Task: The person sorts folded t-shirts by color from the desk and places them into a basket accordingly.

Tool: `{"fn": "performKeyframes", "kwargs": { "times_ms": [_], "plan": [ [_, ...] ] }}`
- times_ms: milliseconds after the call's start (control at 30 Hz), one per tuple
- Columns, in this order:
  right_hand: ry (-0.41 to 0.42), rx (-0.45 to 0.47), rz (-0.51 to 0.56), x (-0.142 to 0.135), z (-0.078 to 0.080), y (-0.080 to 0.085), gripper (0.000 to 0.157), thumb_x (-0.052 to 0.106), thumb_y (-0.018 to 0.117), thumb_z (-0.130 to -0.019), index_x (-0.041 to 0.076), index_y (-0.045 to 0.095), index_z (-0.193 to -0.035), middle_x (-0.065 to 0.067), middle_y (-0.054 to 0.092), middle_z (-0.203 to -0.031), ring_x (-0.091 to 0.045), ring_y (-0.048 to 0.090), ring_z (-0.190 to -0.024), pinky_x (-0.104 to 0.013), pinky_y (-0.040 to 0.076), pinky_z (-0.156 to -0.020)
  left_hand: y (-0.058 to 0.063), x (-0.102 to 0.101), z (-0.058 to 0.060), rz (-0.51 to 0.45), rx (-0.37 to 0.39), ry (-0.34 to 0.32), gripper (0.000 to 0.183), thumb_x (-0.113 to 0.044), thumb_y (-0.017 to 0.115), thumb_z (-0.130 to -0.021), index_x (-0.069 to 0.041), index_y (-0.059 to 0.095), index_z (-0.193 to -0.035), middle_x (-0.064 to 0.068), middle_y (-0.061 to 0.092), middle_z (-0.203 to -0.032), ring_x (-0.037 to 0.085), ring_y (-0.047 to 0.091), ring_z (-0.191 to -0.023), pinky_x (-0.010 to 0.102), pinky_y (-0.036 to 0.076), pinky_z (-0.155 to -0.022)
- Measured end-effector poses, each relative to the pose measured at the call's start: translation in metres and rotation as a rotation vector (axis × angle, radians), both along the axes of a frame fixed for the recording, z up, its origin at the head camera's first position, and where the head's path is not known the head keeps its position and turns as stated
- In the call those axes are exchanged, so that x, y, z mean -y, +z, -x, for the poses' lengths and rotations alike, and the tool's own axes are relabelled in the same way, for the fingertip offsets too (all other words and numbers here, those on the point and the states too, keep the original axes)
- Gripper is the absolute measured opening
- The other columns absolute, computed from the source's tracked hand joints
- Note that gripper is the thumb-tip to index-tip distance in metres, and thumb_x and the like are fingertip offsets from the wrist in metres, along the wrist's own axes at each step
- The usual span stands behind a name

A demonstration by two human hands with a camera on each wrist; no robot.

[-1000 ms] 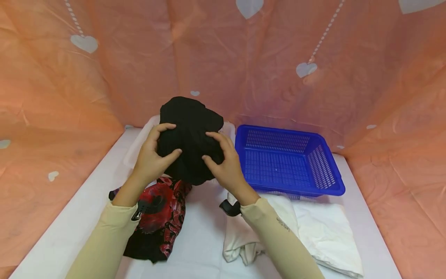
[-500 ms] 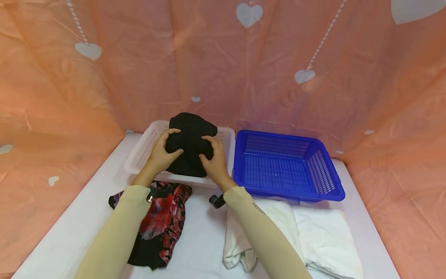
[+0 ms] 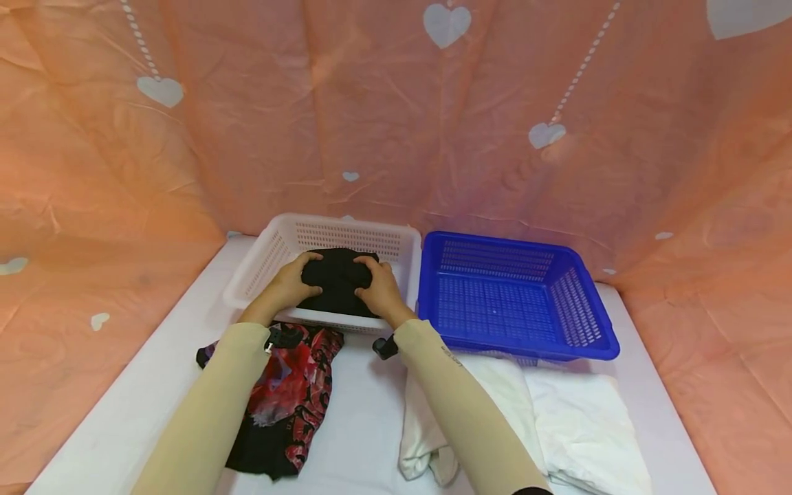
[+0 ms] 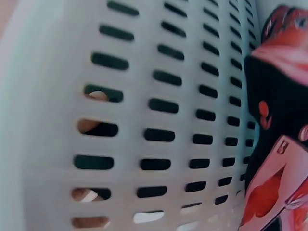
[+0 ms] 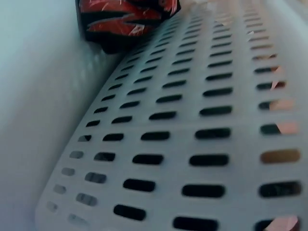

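Observation:
A folded black garment (image 3: 339, 283) lies low inside the white slotted basket (image 3: 349, 223) at the back left. Its left side is held by my left hand (image 3: 288, 283), thumb toward me and fingers on the far side. My right hand (image 3: 380, 289) grips the opposite side in the same way. Both wrist views look at the outside of the basket's front wall (image 4: 53, 120); bits of fingers and black cloth show through the slots. The garment's underside is hidden in the basket.
Close to the right stands a blue slotted basket (image 3: 495, 302). A folded black garment with red flowers (image 3: 281, 385) lies on the white table (image 3: 365, 419) in front of the white basket. White folded clothes (image 3: 581, 426) lie before the blue one, partly under my right forearm.
Both hands have lowered the black garment from above the white basket down into it. The basket's far wall shows again. The other clothes and the blue basket have stayed put.

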State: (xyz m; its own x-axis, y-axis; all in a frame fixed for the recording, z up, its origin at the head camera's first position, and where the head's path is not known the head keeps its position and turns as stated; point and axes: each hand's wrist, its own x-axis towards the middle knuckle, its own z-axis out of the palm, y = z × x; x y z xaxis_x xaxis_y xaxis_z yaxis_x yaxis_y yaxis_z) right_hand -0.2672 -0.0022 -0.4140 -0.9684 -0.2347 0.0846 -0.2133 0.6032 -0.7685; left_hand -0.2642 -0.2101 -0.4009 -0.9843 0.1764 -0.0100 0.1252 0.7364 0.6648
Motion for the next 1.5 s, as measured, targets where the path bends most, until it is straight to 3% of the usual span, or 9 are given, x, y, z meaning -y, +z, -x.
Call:
{"fn": "performKeyframes", "kwargs": {
  "times_ms": [300,533,800,933,1033,1100,1267,1367,1500],
  "plan": [
    [-0.061,0.086,-0.083,0.001,0.003,-0.006,0.067,0.009,0.071,-0.084,0.023,0.043,-0.143,-0.024,0.04,-0.137,-0.036,0.056,-0.111,-0.043,0.05,-0.091,-0.003,0.0,0.005,0.057,0.077,-0.005,0.065,-0.008,0.068,-0.085,-0.005,0.037,-0.143,0.032,0.039,-0.144,0.047,0.047,-0.124,0.056,0.041,-0.099],
    [-0.099,0.004,-0.102,-0.002,-0.009,0.001,0.063,0.024,0.068,-0.089,0.022,0.04,-0.145,-0.022,0.036,-0.144,-0.041,0.042,-0.124,-0.05,0.046,-0.098,0.002,0.002,-0.007,0.046,-0.071,0.003,0.058,-0.012,0.067,-0.086,0.002,0.042,-0.137,0.031,0.045,-0.135,0.047,0.052,-0.118,0.055,0.044,-0.096],
    [0.036,-0.215,0.117,-0.016,-0.051,0.023,0.052,0.021,0.064,-0.086,0.018,0.05,-0.136,-0.015,0.047,-0.132,-0.034,0.047,-0.12,-0.049,0.046,-0.096,0.019,0.022,-0.057,-0.04,-0.369,0.051,0.049,-0.017,0.071,-0.084,-0.003,0.054,-0.128,0.021,0.057,-0.126,0.039,0.058,-0.109,0.054,0.051,-0.085],
    [0.107,-0.274,0.236,-0.021,-0.078,0.027,0.046,0.017,0.065,-0.082,0.014,0.056,-0.128,-0.015,0.054,-0.121,-0.032,0.056,-0.106,-0.045,0.052,-0.086,0.023,0.038,-0.091,-0.042,-0.426,0.098,0.049,-0.018,0.074,-0.082,-0.006,0.058,-0.126,0.019,0.06,-0.12,0.037,0.059,-0.106,0.045,0.052,-0.08],
    [0.159,-0.234,0.313,-0.021,-0.096,0.025,0.044,0.015,0.067,-0.082,0.013,0.058,-0.125,-0.015,0.057,-0.115,-0.03,0.061,-0.099,-0.043,0.055,-0.081,0.019,0.053,-0.116,-0.01,-0.42,0.141,0.052,-0.021,0.076,-0.081,-0.008,0.057,-0.127,0.018,0.059,-0.119,0.035,0.058,-0.106,0.03,0.049,-0.077],
    [0.185,-0.181,0.348,-0.019,-0.106,0.02,0.043,0.014,0.067,-0.082,0.013,0.059,-0.124,-0.016,0.057,-0.114,-0.031,0.063,-0.097,-0.043,0.055,-0.08,0.012,0.064,-0.133,0.013,-0.403,0.168,0.054,-0.022,0.077,-0.08,-0.008,0.056,-0.128,0.019,0.057,-0.121,0.037,0.056,-0.107,0.031,0.047,-0.078],
    [0.222,-0.041,0.35,-0.012,-0.125,0.003,0.043,0.016,0.069,-0.083,0.015,0.059,-0.125,-0.019,0.059,-0.116,-0.035,0.063,-0.096,-0.036,0.056,-0.077,-0.014,0.087,-0.165,0.049,-0.305,0.238,0.061,-0.027,0.077,-0.08,-0.005,0.053,-0.131,0.027,0.05,-0.124,0.044,0.052,-0.106,0.061,0.047,-0.078],
    [0.241,0.025,0.304,-0.006,-0.131,-0.009,0.048,0.019,0.07,-0.082,0.015,0.057,-0.127,-0.017,0.059,-0.124,-0.037,0.062,-0.102,-0.03,0.054,-0.077,-0.03,0.095,-0.177,0.035,-0.249,0.268,0.063,-0.028,0.077,-0.08,-0.004,0.052,-0.132,0.031,0.048,-0.124,0.049,0.052,-0.104,0.065,0.047,-0.078],
    [0.249,0.079,0.205,0.002,-0.137,-0.024,0.056,0.024,0.072,-0.079,0.017,0.054,-0.132,-0.014,0.058,-0.129,-0.033,0.063,-0.102,-0.028,0.052,-0.079,-0.046,0.099,-0.183,0.001,-0.187,0.274,0.066,-0.027,0.077,-0.08,-0.004,0.049,-0.135,0.031,0.048,-0.122,0.054,0.057,-0.101,0.044,0.055,-0.071]
  ]
}}
